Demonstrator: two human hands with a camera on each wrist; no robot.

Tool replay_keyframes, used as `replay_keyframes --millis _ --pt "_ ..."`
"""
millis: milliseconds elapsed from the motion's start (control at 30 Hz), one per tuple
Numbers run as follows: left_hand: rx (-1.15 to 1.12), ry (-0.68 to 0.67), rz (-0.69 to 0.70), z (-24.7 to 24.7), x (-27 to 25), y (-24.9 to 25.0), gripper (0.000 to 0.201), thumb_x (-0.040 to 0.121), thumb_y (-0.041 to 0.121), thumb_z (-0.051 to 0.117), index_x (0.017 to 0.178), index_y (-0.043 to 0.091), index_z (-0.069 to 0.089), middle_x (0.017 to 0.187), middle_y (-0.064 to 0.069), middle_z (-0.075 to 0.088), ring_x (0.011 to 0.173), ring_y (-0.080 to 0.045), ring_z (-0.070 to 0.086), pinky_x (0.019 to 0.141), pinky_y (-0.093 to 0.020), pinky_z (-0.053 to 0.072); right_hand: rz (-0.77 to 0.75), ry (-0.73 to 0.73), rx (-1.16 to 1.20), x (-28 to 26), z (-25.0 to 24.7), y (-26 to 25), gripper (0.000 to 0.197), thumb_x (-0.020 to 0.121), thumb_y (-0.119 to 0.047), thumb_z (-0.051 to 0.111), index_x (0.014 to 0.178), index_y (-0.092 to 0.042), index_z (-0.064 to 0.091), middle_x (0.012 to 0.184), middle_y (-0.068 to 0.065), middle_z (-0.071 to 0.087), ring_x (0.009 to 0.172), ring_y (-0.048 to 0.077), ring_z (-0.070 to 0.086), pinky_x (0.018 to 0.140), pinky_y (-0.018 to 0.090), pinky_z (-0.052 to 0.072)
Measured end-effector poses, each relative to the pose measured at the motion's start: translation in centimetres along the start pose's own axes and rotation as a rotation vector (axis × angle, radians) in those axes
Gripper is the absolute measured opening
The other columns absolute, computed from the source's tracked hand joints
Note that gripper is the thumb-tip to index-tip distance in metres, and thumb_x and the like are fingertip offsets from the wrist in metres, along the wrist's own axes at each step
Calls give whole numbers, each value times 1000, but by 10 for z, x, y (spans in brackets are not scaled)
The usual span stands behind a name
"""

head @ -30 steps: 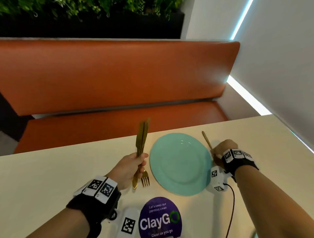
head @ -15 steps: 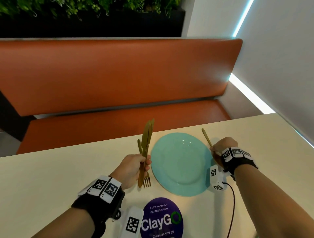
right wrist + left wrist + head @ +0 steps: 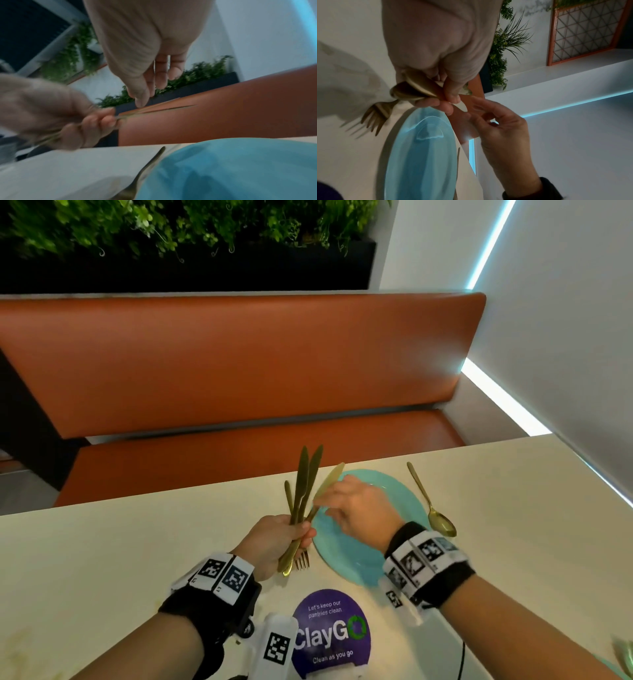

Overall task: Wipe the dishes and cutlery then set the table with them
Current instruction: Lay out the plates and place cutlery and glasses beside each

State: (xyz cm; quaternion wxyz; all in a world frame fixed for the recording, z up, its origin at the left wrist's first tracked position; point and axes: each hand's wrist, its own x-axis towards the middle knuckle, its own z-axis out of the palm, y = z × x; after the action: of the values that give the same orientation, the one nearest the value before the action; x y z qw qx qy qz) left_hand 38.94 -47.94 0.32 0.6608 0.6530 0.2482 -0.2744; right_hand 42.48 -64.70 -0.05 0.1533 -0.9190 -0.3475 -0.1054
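Note:
My left hand (image 3: 297, 537) grips a bundle of three gold knives (image 3: 304, 481) by the handles, blades up and away from me, just left of the teal plate (image 3: 363, 556). One knife (image 3: 329, 482) fans out to the right. My right hand (image 3: 323, 503) hovers over the plate with loose fingers, and its fingertips reach that fanned blade. In the right wrist view the thumb sits just above the knife blades (image 3: 163, 108). A gold fork (image 3: 301, 559) lies on the table left of the plate, under the left hand. A gold spoon (image 3: 432, 505) lies right of the plate.
A round purple ClayGo sticker (image 3: 330, 631) is on the cream table (image 3: 102, 559) in front of the plate. An orange bench (image 3: 239, 364) runs behind the table's far edge, and a grey wall (image 3: 565, 354) stands close on the right. Something teal-green (image 3: 623, 659) shows at the bottom right corner.
My right hand has let go of the spoon, which now lies right of the plate, and has crossed left over the plate to the knives. One knife has fanned out from the bundle.

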Motion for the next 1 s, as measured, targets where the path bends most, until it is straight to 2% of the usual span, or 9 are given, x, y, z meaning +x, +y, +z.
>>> replay_keyframes --millis 67,200,367,467,600,667,767,867,1000 --pt "2 -28 -8 -3 -9 0 15 94 11 54 98 3 66 68 -2 66 58 -7 57 55 -19 46 -115 -28 -33 -1 3 -19 13 74 -16 66 82 -22 74 74 -6 69 70 15 63 57 21 53" --pt "36 -114 -14 -18 -28 -3 17 94 9 52 98 0 66 54 1 63 48 -7 52 49 -17 45 -151 -17 -62 -6 0 -43 32 80 -32 44 73 -24 74 65 -10 67 61 11 60 52 19 51" --pt "29 -220 -33 -45 -51 -11 25 98 14 46 109 -2 63 70 -3 65 58 -10 53 51 -18 45 -162 16 -108 -13 -4 -80 29 79 -30 46 68 -27 73 63 -13 65 58 5 56 55 12 40" --pt "-20 -213 -30 -63 -62 -12 28 100 15 40 109 -3 62 77 -8 65 61 -12 53 54 -21 43 -135 18 -126 -12 3 -98 18 77 -21 56 69 -24 72 61 -10 64 55 8 56 48 16 44" --pt "-59 -26 -14 -95 -56 -12 22 100 9 40 93 -1 59 78 -11 64 63 -16 55 52 -22 41 144 -20 -108 -5 15 -118 9 71 -19 65 68 -22 73 63 -6 67 58 15 63 46 18 44" --pt "-82 68 17 -114 -51 -12 24 100 8 39 88 -1 57 75 -10 61 62 -16 54 50 -22 41 423 -196 -51 1 20 -125 15 83 -21 59 84 -19 74 79 1 71 74 22 65 59 27 50" --pt "-109 172 53 -139 -44 -15 20 100 9 40 98 -1 57 76 -9 61 64 -16 53 54 -24 40 836 -351 168 14 29 -126 18 83 -26 62 94 -16 73 95 5 72 88 22 65 75 28 53" --pt "-116 188 72 -154 -43 -17 20 100 10 40 105 0 57 78 -9 61 65 -16 53 56 -24 42 970 -507 161 33 54 -120 34 87 -35 58 107 -10 69 110 6 67 104 22 62 85 27 51" --pt "-111 183 75 -162 -40 -18 20 101 10 40 104 0 57 78 -8 61 66 -15 54 57 -23 43 1152 -490 117 53 83 -116 39 86 -36 60 109 -4 62 94 4 60 92 19 61 64 23 41"
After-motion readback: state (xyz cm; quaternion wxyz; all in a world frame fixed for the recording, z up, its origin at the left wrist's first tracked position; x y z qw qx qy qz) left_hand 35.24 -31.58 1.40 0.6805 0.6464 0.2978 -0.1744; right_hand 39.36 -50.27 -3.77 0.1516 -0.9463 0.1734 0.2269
